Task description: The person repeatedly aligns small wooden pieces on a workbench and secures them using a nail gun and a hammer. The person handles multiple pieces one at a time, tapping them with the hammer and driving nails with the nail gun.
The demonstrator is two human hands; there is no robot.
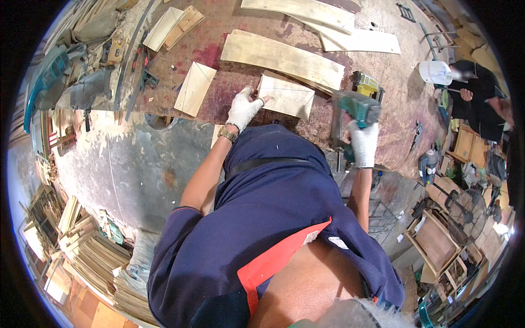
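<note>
My left hand (244, 109), in a white knit glove, grips the left end of a short pale board (286, 95) near the bench's front edge. A pencil line runs across this board. My right hand (363, 143), gloved too, is closed round a teal and dark power tool (358, 109) to the right of the board. The tool is smeared by motion, so its exact kind is unclear; it stands apart from the board. Just beyond it lies a yellow and black tool (365, 83). Another short board with a line (196, 88) rests to the left.
Long curved boards (281, 54) lie further back on the stained workbench (219, 27). Pliers with red handles (143, 63) and a teal tool (46, 82) are at the left. A person in black (478, 101) is at the far right, above a floor fan (467, 210). Stacked wood strips (104, 262) fill the lower left.
</note>
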